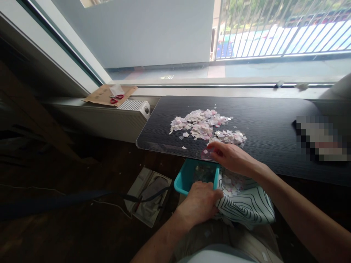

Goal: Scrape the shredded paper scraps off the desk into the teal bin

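Observation:
My left hand [201, 201] is closed over the near rim of a teal plastic bin [183, 179], next to a striped white-and-black cloth [246, 206]. Some dark, unclear contents show inside the bin. Scraps of paper also lie in the fold of the cloth on my lap. At the table's front edge, my right hand [236, 157] has its fingers curled around a see-through reddish piece [207, 153], whose kind I cannot make out. Just beyond it, small pale paper scraps [201, 124] are heaped on the dark table [268, 120].
A white radiator [134, 107] stands left of the table, with red-handled scissors [117, 98] on a brown envelope [101, 95] beside it. An open box [149, 197] lies on the floor. A blurred-out object [320, 138] rests at the table's right end.

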{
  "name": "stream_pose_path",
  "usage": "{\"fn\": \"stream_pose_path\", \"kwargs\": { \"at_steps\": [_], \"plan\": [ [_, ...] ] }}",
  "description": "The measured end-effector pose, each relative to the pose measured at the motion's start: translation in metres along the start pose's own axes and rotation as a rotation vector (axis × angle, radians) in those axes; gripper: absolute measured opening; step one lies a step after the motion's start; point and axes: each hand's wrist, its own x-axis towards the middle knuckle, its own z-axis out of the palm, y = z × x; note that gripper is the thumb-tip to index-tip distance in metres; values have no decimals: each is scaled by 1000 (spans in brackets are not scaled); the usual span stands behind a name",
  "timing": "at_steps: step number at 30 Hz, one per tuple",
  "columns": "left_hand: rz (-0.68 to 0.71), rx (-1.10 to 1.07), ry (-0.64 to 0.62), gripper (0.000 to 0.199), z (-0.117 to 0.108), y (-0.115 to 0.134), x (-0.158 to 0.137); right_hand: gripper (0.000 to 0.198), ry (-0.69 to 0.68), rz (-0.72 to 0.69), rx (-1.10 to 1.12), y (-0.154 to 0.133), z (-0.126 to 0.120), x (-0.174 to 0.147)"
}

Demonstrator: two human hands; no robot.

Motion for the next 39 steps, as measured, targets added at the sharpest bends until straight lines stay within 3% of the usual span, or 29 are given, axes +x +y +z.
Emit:
{"fn": "stream_pose_path", "kwargs": {
  "at_steps": [4,8,11,16,20,25,31,34,39],
  "plan": [
    [-41,-3,-39,15,-1,-3,-4,27,69,-26,10,-13,4,30],
    [-85,9,-27,15,1,-7,-14,27,45,-50,41,-34,15,69],
    [-115,9,0,16,2,-11,-23,27,24,21,-6,-37,16,83],
    [-151,-14,23,14,3,-16,-35,24,63,143,-116,-10,-4,57],
    [-168,-42,64,11,3,-24,-42,27,200,86,-149,9,-10,25],
    [-241,-79,84,10,0,-34,-59,20,167,0,-97,14,0,2],
    [-337,-122,129,11,-1,-41,-74,20,220,55,-47,17,2,-6],
    [-358,-139,152,10,-2,-45,-78,18,125,32,-14,13,5,-7],
    [-396,-141,158,11,-6,-53,-84,23,235,-4,40,-11,20,24]
  ]
}}
